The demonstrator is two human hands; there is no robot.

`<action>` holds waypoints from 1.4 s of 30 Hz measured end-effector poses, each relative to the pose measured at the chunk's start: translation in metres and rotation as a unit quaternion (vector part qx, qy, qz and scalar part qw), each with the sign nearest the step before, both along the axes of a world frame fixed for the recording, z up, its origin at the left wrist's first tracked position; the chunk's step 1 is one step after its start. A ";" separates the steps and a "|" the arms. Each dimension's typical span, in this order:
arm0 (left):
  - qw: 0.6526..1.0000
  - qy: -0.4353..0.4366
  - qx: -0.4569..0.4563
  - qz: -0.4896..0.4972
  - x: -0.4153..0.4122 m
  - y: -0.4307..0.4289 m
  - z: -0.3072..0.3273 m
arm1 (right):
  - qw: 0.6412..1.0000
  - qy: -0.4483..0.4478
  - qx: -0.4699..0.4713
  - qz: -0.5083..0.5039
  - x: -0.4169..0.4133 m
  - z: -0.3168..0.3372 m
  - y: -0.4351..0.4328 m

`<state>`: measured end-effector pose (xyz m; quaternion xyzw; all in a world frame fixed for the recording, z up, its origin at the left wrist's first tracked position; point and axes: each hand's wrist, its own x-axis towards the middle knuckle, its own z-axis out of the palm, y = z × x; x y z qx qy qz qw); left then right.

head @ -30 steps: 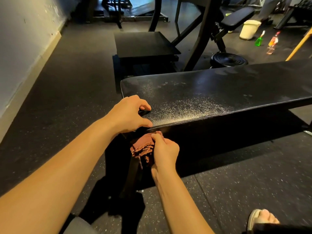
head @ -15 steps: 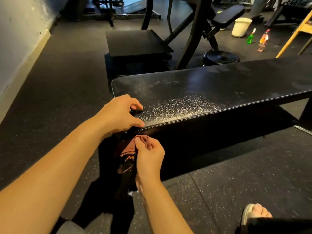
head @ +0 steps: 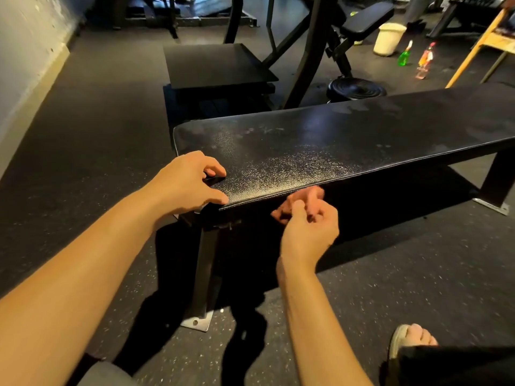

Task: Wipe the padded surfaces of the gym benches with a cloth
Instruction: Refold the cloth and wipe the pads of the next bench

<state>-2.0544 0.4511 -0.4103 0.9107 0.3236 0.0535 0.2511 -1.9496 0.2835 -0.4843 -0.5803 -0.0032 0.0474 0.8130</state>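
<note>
A long flat gym bench with a black padded top (head: 320,151) runs from the centre to the right edge. My left hand (head: 186,185) rests on its near left corner, fingers curled over the pad, thumb along the front edge. My right hand (head: 306,229) grips a bunched reddish-brown cloth (head: 303,200) and holds it against the pad's front side, just under the top edge. Most of the cloth is hidden behind my fingers and blurred.
The bench's steel legs (head: 204,274) bolt to the rubber floor. Behind stand a black step platform (head: 214,65), an incline bench (head: 365,20), a weight plate (head: 354,89), a white bucket (head: 388,39) and two spray bottles (head: 404,55). My sandalled foot (head: 409,339) is at bottom right.
My right hand has carried the cloth to the right along the bench's front side, away from the left corner. My left hand has stayed on the corner.
</note>
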 end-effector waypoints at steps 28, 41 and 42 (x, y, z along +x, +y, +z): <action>0.990 0.004 0.098 -0.100 0.030 -0.027 0.000 | 0.995 0.061 -0.034 -0.074 0.108 -0.007 -0.048; 0.996 -0.011 0.062 -0.070 0.018 -0.027 0.006 | 0.950 -0.047 -0.093 0.293 -0.017 -0.001 -0.018; 0.996 0.000 0.068 -0.062 0.014 -0.027 0.006 | 0.936 -0.059 -0.112 0.329 -0.025 -0.003 -0.016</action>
